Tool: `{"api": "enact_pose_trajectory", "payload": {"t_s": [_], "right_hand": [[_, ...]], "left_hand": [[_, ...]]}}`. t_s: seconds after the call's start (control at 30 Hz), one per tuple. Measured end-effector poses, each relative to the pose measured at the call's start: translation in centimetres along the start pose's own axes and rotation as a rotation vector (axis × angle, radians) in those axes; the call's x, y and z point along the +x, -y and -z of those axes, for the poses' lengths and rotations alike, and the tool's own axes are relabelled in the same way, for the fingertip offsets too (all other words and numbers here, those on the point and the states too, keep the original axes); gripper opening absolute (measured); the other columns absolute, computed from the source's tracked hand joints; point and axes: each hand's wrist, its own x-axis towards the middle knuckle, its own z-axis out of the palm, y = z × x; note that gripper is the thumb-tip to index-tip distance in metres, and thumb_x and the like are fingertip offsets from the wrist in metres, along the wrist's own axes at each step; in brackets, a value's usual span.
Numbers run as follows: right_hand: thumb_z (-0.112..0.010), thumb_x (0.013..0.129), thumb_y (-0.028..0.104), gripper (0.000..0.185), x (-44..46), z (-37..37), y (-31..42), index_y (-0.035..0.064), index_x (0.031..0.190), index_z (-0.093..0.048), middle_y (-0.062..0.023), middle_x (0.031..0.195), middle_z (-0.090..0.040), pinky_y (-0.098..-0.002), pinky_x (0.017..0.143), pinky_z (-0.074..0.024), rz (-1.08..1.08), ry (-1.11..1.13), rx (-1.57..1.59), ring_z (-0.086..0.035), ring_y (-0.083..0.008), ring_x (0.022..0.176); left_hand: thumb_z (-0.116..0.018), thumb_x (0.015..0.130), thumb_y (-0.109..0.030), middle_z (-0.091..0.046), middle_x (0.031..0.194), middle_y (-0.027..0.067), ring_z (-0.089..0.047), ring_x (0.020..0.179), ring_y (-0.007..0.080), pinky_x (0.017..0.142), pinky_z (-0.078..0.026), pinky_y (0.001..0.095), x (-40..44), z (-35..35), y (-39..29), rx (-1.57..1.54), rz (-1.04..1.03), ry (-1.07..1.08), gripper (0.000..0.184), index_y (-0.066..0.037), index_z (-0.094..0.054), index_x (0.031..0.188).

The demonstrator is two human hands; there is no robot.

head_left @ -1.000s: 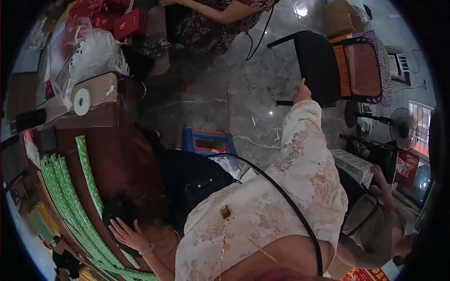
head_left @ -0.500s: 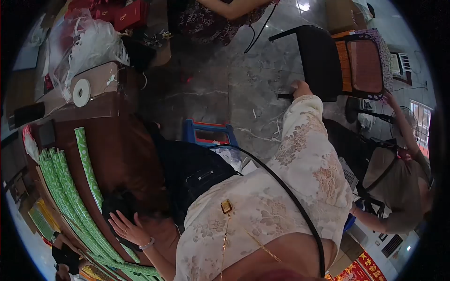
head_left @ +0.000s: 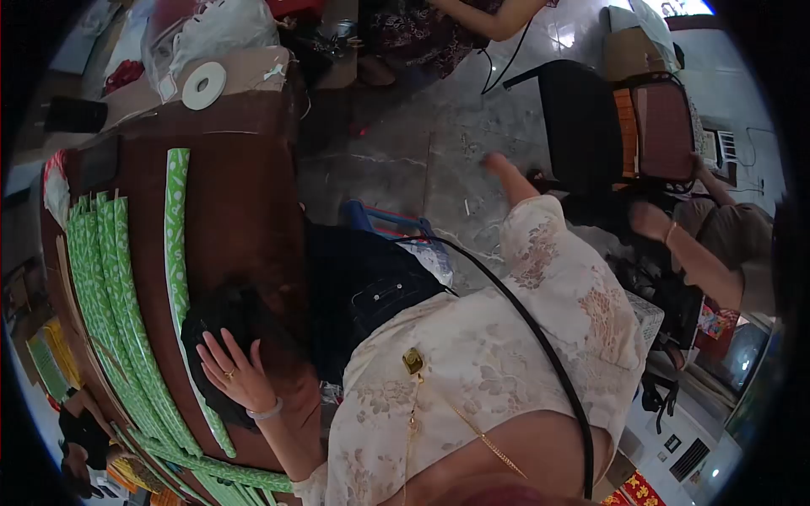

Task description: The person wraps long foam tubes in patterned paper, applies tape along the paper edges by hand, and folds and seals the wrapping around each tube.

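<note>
My left hand (head_left: pixel 238 368) is spread with its fingers apart, wearing a ring and a bracelet. It rests over a dark rounded patch (head_left: pixel 221 316) on the brown table (head_left: pixel 240 185); I cannot tell if the patch is an object or a reflection. Beside it lies a long roll in green patterned wrapping (head_left: pixel 176 219), and several similar green rolls (head_left: pixel 105 278) lie bundled farther left. My right hand (head_left: pixel 498 164) reaches forward above the floor, left of a black chair (head_left: pixel 578 126) and apart from it. Its fingers are blurred and foreshortened.
A white tape roll (head_left: pixel 204 85) and a plastic bag (head_left: pixel 224 38) sit at the table's far end. A blue plastic stool (head_left: pixel 363 215) stands by my legs. Another person (head_left: pixel 717 253) is at the right, their hand (head_left: pixel 654 221) near the chairs; someone else (head_left: pixel 472 34) sits ahead.
My right hand has come away from the black chair and moved left. My left hand stays spread in the same place. The view has turned, and the person at right has swung an arm forward.
</note>
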Motion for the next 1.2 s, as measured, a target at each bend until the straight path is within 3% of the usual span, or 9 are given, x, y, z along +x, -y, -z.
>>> {"api": "enact_pose_trajectory", "payload": {"t_s": [0.23,0.4,0.57,0.77,0.8,0.83,0.9,1.03,1.2], "right_hand": [[-0.049,0.086,0.036,0.035,-5.3,-1.0,17.7,0.0096,0.106,-0.061,-0.0172,0.106,-0.062,-0.043,0.079,-0.0481,0.662,0.174,-0.244,-0.06,-0.0332,0.095],[-0.05,0.089,0.034,0.031,-14.7,5.9,30.0,0.0074,0.096,-0.064,-0.0129,0.085,-0.066,-0.0368,0.068,-0.0508,0.716,-0.252,0.146,-0.064,-0.0264,0.077],[-0.053,0.092,0.015,0.02,-20.5,10.7,37.0,0.0003,0.101,-0.063,-0.0036,0.074,-0.061,-0.0214,0.064,-0.0487,0.87,-0.207,0.651,-0.058,-0.0066,0.07],[-0.057,0.089,0.011,0.015,-24.6,10.1,44.5,0.0023,0.099,-0.064,-0.0044,0.081,-0.062,-0.0221,0.064,-0.0474,1.266,-0.143,0.408,-0.058,-0.0092,0.07],[-0.059,0.087,0.011,0.013,-25.5,9.6,45.3,0.0035,0.097,-0.065,-0.0056,0.081,-0.062,-0.0237,0.061,-0.0468,1.366,-0.166,0.372,-0.059,-0.0108,0.068],[-0.062,0.084,0.009,0.012,-26.9,9.6,46.2,0.004,0.094,-0.065,-0.0061,0.082,-0.061,-0.0245,0.058,-0.0457,1.397,-0.178,0.225,-0.058,-0.0117,0.067],[-0.062,0.083,0.008,0.011,-28.6,8.8,47.4,0.0044,0.094,-0.065,-0.0058,0.08,-0.061,-0.0245,0.057,-0.0453,1.521,-0.16,0.14,-0.057,-0.0121,0.066],[-0.064,0.081,0.006,0.011,-29.6,7.8,48.4,0.0051,0.092,-0.065,-0.005,0.08,-0.06,-0.0238,0.056,-0.0445,1.647,-0.131,0.135,-0.056,-0.0132,0.066],[-0.062,0.081,0.002,0.013,-30.5,8.3,51.8,0.0035,0.093,-0.064,-0.0064,0.087,-0.061,-0.0239,0.063,-0.0465,1.717,-0.13,0.128,-0.06,-0.0158,0.077]], "left_hand": [[-0.057,0.084,-0.042,-0.034,0.143,0.0041,-0.035,0.129,0.0262,0.102,-0.035,0.0392,-0.4,-0.3,0.0,0.017,-0.007,-0.045,0.056,-0.023,-0.041,0.134],[-0.056,0.083,-0.043,-0.032,0.144,0.0024,-0.033,0.131,0.0247,0.102,-0.034,0.0378,-1.0,-1.2,0.1,0.062,-0.023,-0.078,0.058,-0.026,-0.04,0.136],[-0.057,0.082,-0.04,-0.026,0.148,-0.0002,-0.029,0.133,0.0225,0.103,-0.032,0.0373,-1.7,-1.9,0.1,0.086,-0.069,-0.057,0.067,-0.028,-0.029,0.141],[-0.044,0.09,-0.02,-0.02,0.15,-0.0008,-0.022,0.137,0.0207,0.11,-0.02,0.0387,-2.8,-2.6,0.2,0.246,-0.059,-0.109,0.058,-0.028,-0.023,0.143],[-0.049,0.088,-0.036,-0.02,0.149,-0.0018,-0.026,0.135,0.0197,0.109,-0.022,0.0385,-3.2,-2.5,0.2,0.278,-0.026,-0.097,0.062,-0.031,-0.022,0.144],[-0.049,0.088,-0.036,-0.02,0.149,-0.0018,-0.026,0.135,0.0197,0.109,-0.022,0.0385,-3.8,-2.5,0.5,0.282,0.001,-0.064,0.062,-0.031,-0.022,0.144],[-0.045,0.09,-0.019,-0.023,0.149,-0.0019,-0.027,0.135,0.0185,0.11,-0.02,0.0396,-4.9,-2.6,0.5,0.262,0.027,-0.216,0.057,-0.028,-0.025,0.143],[-0.052,0.089,-0.019,-0.042,0.137,-0.0026,-0.041,0.125,0.017,0.108,-0.023,0.0381,-10.7,0.6,0.5,0.077,0.199,-0.331,0.042,-0.027,-0.048,0.13],[-0.066,0.081,-0.018,-0.052,0.125,0.0077,-0.047,0.117,0.0279,0.098,-0.032,0.0379,-15.4,3.8,3.2,-0.163,0.786,-0.372,0.031,-0.013,-0.061,0.112]]}}
